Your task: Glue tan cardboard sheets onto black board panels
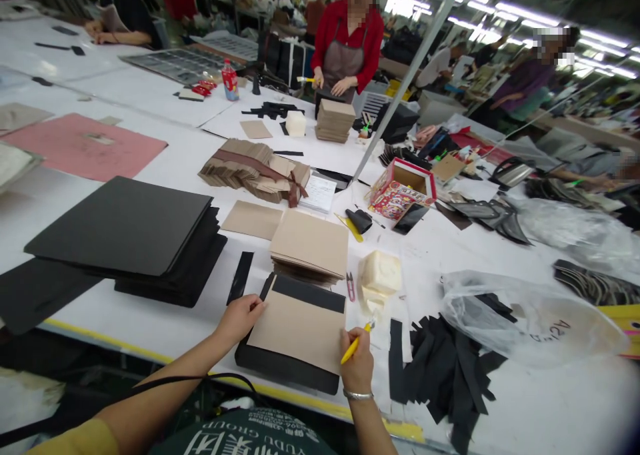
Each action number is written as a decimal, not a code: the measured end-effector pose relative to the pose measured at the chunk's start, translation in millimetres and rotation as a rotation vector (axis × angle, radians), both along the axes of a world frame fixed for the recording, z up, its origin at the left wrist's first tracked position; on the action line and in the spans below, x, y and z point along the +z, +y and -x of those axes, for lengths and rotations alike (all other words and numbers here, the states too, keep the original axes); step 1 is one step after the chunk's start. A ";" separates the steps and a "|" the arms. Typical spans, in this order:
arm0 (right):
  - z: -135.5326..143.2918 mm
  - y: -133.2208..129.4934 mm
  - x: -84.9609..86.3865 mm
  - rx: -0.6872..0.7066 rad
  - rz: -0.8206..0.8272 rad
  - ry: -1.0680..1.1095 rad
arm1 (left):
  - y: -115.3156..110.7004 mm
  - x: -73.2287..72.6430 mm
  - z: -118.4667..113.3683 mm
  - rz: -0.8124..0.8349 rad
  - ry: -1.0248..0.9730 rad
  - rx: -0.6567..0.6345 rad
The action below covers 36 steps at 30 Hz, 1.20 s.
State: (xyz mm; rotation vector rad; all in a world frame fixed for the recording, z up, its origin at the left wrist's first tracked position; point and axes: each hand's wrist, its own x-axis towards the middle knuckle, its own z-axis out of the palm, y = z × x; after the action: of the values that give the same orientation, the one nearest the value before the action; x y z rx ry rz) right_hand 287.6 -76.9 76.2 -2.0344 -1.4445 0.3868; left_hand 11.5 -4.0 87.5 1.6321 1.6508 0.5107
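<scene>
My right hand (358, 368) is closed around a yellow-handled brush (351, 350), its tip pointing away from me. That hand rests at the right edge of a tan rectangular panel (300, 331). At the panel's upper left corner, the fingers of my left hand (243, 316) are pressed together at its edge. A black strip (310, 295) lies across the panel's far end. Beneath is a stack of black sheets (287, 371). Just beyond stands a stack of tan panels (310, 241). A whitish block-shaped container (381, 273) sits to the right, with pink-handled thread snips (351, 286) beside it.
A tall pile of black sheets (125, 225) is at left. Loose black strips (445, 368) and a plastic bag (530, 321) lie at right. A patterned box (403, 188) stands near a slanted metal pole (410, 75). A co-worker in red (347, 41) works across the table.
</scene>
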 end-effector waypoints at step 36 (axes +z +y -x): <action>-3.0 5.7 -9.7 -0.024 0.069 -0.021 | 6.8 -25.0 3.3 0.241 0.086 0.002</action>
State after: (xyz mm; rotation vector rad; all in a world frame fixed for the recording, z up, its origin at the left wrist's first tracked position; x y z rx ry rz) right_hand 290.6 -71.1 66.4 -2.1143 -1.4364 0.4116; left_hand 8.3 2.8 62.6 1.4915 1.7049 0.2341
